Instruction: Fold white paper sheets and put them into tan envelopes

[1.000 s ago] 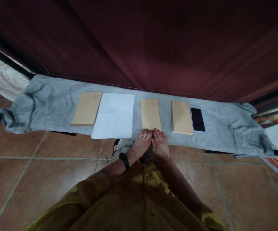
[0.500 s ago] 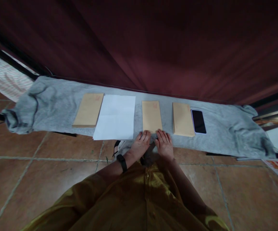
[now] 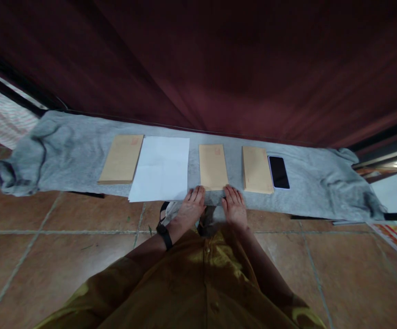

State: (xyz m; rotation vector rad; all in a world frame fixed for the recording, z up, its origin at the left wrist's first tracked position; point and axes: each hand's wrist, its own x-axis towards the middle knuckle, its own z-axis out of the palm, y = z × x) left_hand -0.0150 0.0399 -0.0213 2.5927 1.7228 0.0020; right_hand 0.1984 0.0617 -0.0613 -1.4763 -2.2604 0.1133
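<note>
A brown envelope [image 3: 213, 166] lies in the middle of a grey cloth [image 3: 68, 146] spread over a low bench. My left hand [image 3: 191, 205] rests flat and open at the cloth's near edge, fingertips just below the envelope's left corner. My right hand [image 3: 234, 205] lies flat and open beside it, fingertips just below the envelope's right corner. Neither hand holds anything. A black band sits on my left wrist.
A white sheet of paper [image 3: 160, 168] lies left of the middle envelope, with another brown envelope [image 3: 121, 158] further left. To the right are a stack of brown envelopes [image 3: 256, 169] and a black phone [image 3: 278, 172]. A dark red curtain hangs behind. Tiled floor lies below.
My hands have moved apart along the near edge of the cloth, from touching each other under the envelope to one below each of its near corners.
</note>
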